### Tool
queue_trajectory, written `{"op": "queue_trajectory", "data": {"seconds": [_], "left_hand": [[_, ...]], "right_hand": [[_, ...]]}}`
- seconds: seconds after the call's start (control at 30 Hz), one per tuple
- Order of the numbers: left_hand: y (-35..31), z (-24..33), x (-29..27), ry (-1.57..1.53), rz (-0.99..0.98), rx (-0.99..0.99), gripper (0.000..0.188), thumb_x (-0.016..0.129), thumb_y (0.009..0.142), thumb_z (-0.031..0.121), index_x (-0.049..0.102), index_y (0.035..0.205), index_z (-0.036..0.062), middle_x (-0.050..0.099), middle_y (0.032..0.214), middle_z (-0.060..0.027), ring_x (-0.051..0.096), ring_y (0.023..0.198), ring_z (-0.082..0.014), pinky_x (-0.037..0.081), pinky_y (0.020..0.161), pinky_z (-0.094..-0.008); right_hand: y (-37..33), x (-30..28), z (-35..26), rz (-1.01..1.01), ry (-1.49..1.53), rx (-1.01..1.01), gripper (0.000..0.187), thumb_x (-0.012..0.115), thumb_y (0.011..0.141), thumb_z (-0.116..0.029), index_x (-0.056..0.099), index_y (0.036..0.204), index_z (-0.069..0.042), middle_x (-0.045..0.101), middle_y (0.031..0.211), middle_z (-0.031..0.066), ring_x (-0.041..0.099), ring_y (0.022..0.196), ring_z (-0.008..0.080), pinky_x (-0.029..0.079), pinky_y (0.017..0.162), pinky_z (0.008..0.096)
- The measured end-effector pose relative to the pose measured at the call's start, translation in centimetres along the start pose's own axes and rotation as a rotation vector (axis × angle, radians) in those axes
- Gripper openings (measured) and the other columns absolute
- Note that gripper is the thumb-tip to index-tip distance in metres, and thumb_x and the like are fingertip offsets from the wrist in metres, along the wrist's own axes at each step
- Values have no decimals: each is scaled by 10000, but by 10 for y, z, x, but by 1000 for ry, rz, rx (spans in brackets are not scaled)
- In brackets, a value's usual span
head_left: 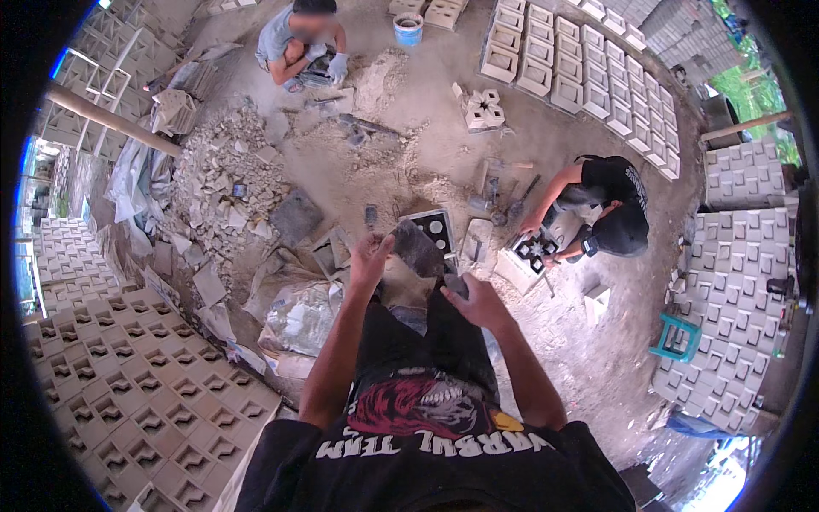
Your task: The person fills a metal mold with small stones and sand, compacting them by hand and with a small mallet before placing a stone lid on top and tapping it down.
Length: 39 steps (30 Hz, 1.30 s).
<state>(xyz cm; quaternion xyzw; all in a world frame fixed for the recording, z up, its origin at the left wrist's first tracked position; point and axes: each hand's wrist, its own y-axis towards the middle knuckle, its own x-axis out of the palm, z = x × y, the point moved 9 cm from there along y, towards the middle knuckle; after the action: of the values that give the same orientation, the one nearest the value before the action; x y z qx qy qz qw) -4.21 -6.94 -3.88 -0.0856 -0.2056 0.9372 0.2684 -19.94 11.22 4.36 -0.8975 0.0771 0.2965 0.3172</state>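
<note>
My left hand (371, 258) is closed on the edge of a dark, flat plate (417, 249) held up in front of my knees. To its right, my right hand (474, 300) is closed round a small grey piece (457, 285), whose kind I cannot make out. Just beyond the plate lies a black mould with round white discs (437, 227), partly hidden by the plate. A pale flat slab (478, 240) lies right of that mould. Left of my left hand is an open frame-like mould (327, 256) on the ground.
At right, a crouching co-worker (618, 205) handles a block mould (529, 260); another (299, 47) squats at far left. A rubble heap (226, 183) lies left, with plastic sheeting (299, 320) nearer. Rows of blocks (589, 72), stacked blocks (145, 392) and a teal stool (676, 337) surround us.
</note>
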Motion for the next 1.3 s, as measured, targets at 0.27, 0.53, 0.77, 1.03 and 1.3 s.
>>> {"op": "queue_trajectory", "data": {"seconds": [0.27,0.53,0.77,1.03,1.3], "left_hand": [[112,-195,91,39,-14,-155,279,565,894,246,595,979,-18,675,878,-108,658,783,-193,499,702,-294],[327,-388,118,735,3,275,561,596,853,397,469,1221,-6,541,1168,-221,515,1115,-345,374,966,-426],[391,-494,158,985,-255,628,715,617,824,400,325,1354,20,336,1400,-198,299,1316,-352,206,1081,-512],[391,-525,143,1130,-343,671,718,533,853,456,312,1361,0,304,1418,-190,251,1355,-329,162,1096,-537],[389,-529,142,1223,-288,708,669,545,818,358,339,1328,-22,324,1395,-200,252,1352,-338,147,1092,-568]], "right_hand": [[160,59,247,66,-34,171,508,590,825,-509,596,893,-6,637,825,258,624,845,417,490,721,473],[475,116,491,369,-365,158,611,459,879,-548,519,1063,32,625,855,296,612,836,454,476,762,536],[632,152,572,407,-569,121,622,376,923,-527,523,1051,63,601,931,325,586,904,467,457,793,519],[712,212,522,-10,-578,-291,551,419,933,-485,525,1080,36,607,910,297,594,902,441,463,795,490],[703,202,494,11,-487,-294,572,458,908,-545,576,936,14,577,683,168,584,672,277,449,662,444]]}}
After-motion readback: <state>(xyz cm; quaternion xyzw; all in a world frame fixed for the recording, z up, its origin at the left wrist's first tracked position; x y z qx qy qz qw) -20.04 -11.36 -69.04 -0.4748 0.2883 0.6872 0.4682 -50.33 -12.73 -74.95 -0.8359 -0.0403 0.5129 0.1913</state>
